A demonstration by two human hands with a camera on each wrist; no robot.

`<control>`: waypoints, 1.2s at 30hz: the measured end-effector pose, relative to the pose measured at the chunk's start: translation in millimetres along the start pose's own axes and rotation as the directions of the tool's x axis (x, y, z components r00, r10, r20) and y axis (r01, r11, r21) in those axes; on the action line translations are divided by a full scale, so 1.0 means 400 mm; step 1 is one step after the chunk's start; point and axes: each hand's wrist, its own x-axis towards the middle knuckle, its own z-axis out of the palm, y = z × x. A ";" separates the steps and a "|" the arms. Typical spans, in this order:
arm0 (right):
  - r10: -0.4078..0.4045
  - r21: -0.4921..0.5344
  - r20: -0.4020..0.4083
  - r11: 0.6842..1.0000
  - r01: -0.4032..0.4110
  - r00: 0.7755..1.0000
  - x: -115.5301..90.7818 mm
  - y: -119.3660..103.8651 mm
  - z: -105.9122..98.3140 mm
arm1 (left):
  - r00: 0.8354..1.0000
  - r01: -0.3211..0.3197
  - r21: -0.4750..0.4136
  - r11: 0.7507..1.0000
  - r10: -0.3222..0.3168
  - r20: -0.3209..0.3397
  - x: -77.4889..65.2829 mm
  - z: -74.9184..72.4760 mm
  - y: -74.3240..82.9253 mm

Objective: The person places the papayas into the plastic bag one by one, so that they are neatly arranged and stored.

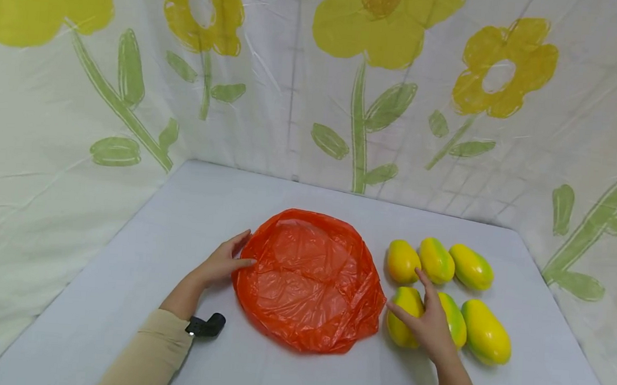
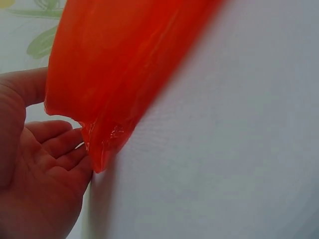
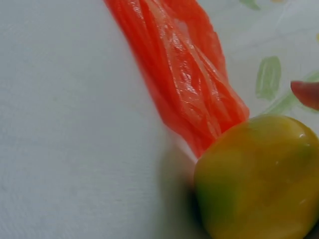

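A red plastic bag (image 1: 309, 275) stands with its mouth spread wide in the middle of the table. At its left rim is my left hand (image 1: 224, 262), thumb over the edge and the other fingers loosely along the outside; in the left wrist view a gap shows between thumb and fingers. My right hand (image 1: 430, 323) reaches over the near row of yellow-green mangoes, thumb and forefinger spread apart. Beneath it lies the nearest mango (image 1: 403, 334), which fills the lower right of the right wrist view. A single fingertip (image 3: 305, 94) shows above that mango, clear of its skin.
Farther back lie three more mangoes (image 1: 437, 262) in a row, and another mango (image 1: 486, 333) lies right of my hand. The white table (image 1: 121, 299) ends at a hanging sheet (image 1: 270, 125) painted with yellow flowers. Black wrist cameras (image 1: 207, 325) sit on both forearms.
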 end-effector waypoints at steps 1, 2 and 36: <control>-0.006 0.013 -0.010 1.000 0.006 1.000 0.001 0.003 0.003 | 1.000 -0.003 0.005 1.000 0.003 -0.001 -0.001 0.000 0.000; -0.019 0.023 -0.022 1.000 0.019 1.000 0.003 0.007 0.005 | 1.000 -0.001 0.005 1.000 0.001 -0.003 -0.001 0.001 0.000; 0.147 0.095 0.046 0.984 -0.151 0.988 -0.005 0.065 0.038 | 0.998 -0.033 -0.063 0.997 0.029 -0.062 -0.004 0.034 -0.008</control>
